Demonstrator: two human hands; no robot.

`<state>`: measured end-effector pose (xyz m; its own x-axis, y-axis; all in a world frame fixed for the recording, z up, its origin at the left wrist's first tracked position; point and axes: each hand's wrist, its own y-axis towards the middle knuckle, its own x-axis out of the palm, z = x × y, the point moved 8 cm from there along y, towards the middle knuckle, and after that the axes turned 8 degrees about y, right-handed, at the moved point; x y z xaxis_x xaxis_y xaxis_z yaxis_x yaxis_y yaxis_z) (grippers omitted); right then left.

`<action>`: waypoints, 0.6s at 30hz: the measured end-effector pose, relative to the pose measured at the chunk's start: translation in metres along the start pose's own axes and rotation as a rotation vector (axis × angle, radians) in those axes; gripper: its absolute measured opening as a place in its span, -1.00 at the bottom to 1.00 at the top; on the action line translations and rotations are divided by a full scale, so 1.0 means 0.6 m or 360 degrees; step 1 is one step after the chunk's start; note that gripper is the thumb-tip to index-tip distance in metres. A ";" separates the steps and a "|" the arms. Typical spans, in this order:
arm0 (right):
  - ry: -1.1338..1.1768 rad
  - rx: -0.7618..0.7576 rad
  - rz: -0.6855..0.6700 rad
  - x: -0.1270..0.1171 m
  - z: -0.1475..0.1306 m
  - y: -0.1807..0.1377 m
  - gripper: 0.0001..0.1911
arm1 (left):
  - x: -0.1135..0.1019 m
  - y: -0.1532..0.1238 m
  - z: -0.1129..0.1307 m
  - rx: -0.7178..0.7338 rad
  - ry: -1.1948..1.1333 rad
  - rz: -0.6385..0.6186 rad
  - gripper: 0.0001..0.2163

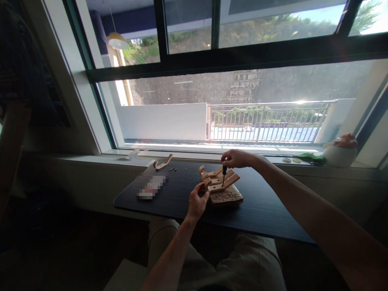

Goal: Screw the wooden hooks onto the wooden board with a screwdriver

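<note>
My right hand (235, 159) is closed round the handle of a screwdriver (224, 171), held upright from above. Its tip meets the nearest of several curved wooden hooks (216, 188), which lie side by side on a thick brown slab (227, 197) that looks like layered cardboard. With its fingers pinched at the curled left end of that nearest hook, my left hand (198, 201) steadies it. Whether a screw sits under the tip is too small to see.
A loose wooden hook (163, 162) lies at the table's back left, beside a few small screws (172, 169). A blurred packet (152, 187) rests on the dark table (178, 202). Behind stands the window sill, with a white pot (340, 155) at the right.
</note>
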<state>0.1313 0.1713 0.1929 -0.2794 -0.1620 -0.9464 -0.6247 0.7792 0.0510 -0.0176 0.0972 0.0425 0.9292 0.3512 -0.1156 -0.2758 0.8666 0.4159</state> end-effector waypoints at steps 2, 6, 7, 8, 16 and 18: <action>-0.0004 -0.0003 0.0010 -0.001 0.000 -0.001 -0.72 | 0.000 0.000 0.000 -0.0001 0.0001 -0.0002 -0.71; -0.0027 0.0001 0.0052 0.001 0.002 -0.002 -0.71 | 0.000 0.000 -0.003 0.0003 -0.0004 -0.0009 -0.71; -0.0034 0.0007 0.0063 0.002 0.003 -0.002 -0.70 | 0.001 0.000 -0.003 0.0007 -0.0007 -0.0009 -0.71; -0.0039 0.0014 0.0074 0.003 0.003 -0.003 -0.70 | 0.001 0.001 -0.004 0.0012 -0.0011 -0.0008 -0.71; 0.0000 0.0042 0.0018 0.000 -0.003 -0.004 -0.71 | 0.002 0.003 -0.008 0.0039 -0.0039 -0.0020 -0.73; 0.0018 0.0032 -0.0015 -0.001 -0.006 -0.005 -0.72 | 0.002 0.002 -0.008 0.0040 -0.0042 -0.0017 -0.73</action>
<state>0.1308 0.1670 0.1945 -0.2820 -0.1759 -0.9432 -0.6127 0.7895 0.0359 -0.0182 0.1003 0.0388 0.9383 0.3322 -0.0965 -0.2598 0.8609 0.4375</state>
